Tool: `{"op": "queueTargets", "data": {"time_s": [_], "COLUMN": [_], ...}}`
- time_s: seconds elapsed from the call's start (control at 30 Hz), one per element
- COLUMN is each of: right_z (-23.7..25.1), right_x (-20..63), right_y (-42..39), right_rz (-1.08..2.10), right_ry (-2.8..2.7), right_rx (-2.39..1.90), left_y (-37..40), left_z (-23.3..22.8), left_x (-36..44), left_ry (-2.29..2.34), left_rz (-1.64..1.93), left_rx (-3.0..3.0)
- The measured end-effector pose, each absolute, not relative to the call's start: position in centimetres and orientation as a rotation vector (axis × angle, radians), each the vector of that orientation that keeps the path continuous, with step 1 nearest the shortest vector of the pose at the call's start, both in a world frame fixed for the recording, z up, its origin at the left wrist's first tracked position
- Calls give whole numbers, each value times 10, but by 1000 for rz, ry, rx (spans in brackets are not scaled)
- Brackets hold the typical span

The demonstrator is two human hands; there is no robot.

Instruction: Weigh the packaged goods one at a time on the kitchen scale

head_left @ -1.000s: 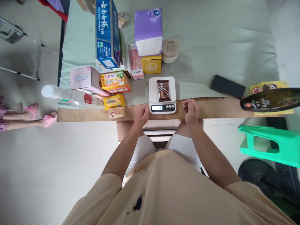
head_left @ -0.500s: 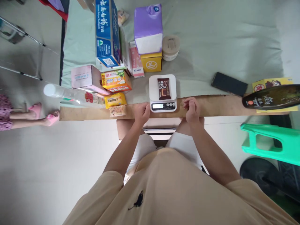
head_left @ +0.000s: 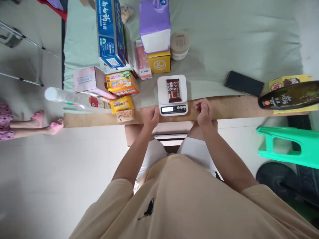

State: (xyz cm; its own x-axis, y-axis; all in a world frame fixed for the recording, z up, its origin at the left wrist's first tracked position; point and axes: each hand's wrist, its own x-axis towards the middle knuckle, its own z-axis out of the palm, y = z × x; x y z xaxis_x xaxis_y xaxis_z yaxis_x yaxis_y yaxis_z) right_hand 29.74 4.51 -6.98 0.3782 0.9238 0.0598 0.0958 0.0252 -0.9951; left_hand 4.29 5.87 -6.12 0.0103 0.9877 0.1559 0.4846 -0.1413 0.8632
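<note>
A white kitchen scale (head_left: 161, 96) stands at the table's near edge, its small display lit. On its plate lies a brown packet marked COCOA (head_left: 174, 90). My left hand (head_left: 151, 117) rests in a loose fist on the brown edge strip, close beside the scale's lower left corner. To the right of the scale, apart from it, my right hand (head_left: 204, 113) lies on the same strip with curled fingers. Nothing shows in either hand. Left of my left hand are a wrapped snack (head_left: 125, 116) and a yellow packet (head_left: 122, 104).
Boxes crowd the left, including a blue toothpaste box (head_left: 107, 33) and an orange box (head_left: 122, 83). A clear bottle (head_left: 77, 100) lies beside them. Purple tissues (head_left: 155, 23) and a round tub (head_left: 179, 44) stand behind. Rightward are a phone (head_left: 244, 83), dark bottle (head_left: 286, 95) and green stool (head_left: 286, 146).
The camera view has shifted slightly, so the table things appear a little higher. Both hands keep their places beside the scale, and the packet stays on it.
</note>
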Motion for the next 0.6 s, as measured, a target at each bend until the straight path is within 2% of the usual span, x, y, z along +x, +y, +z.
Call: {"op": "queueTargets", "data": {"time_s": [0.33,0.53,0.6], "right_z": [-68,-60,-52], "right_x": [297,292,287], "right_y": [45,48,47], "right_rz": [778,617,679], "right_ry": [-1054,-1027,-1009], "right_rx": [-1445,-1510,-1516], "left_y": [61,57,54], "left_z": [-67,-60,-55], "left_x": [40,37,38], "left_ry": [1595,1618,1615], "left_rz": [1194,1335,1341], "left_rx": [1523,1366,1316]}}
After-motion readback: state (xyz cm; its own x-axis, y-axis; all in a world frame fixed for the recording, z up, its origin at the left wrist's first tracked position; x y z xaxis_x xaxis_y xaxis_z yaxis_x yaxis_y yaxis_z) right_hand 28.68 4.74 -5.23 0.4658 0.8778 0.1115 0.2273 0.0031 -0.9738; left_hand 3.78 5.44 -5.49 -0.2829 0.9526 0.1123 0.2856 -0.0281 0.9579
